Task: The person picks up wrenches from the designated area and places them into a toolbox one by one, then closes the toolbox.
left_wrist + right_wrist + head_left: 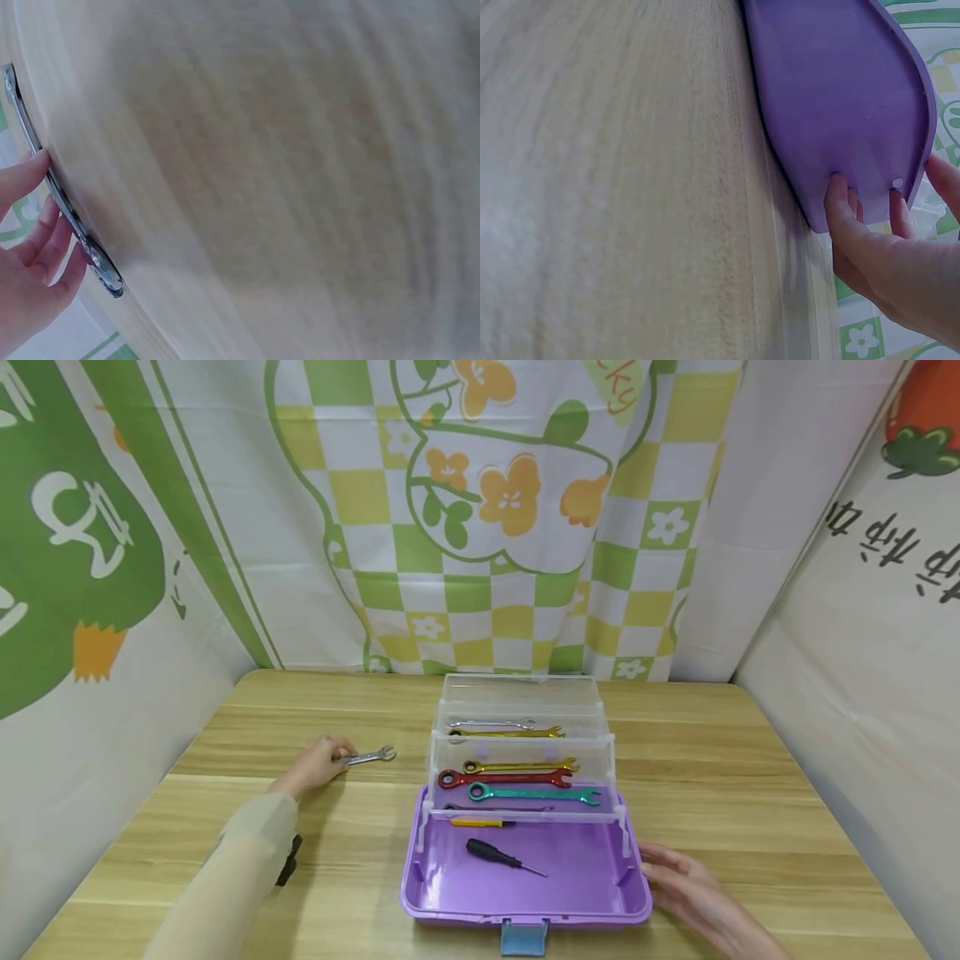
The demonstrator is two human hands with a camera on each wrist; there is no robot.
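Left hand (315, 766): grip closed on the wrench (367, 757) lying on the table (750, 777).
Right hand (686, 885): fingers straight, touching the purple box (525, 906).

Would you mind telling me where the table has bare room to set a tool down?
Bare wood lies right of the purple toolbox, beyond the right hand, and along the near-left table edge. It is crowded at the silver wrench under the left hand and inside the box trays.
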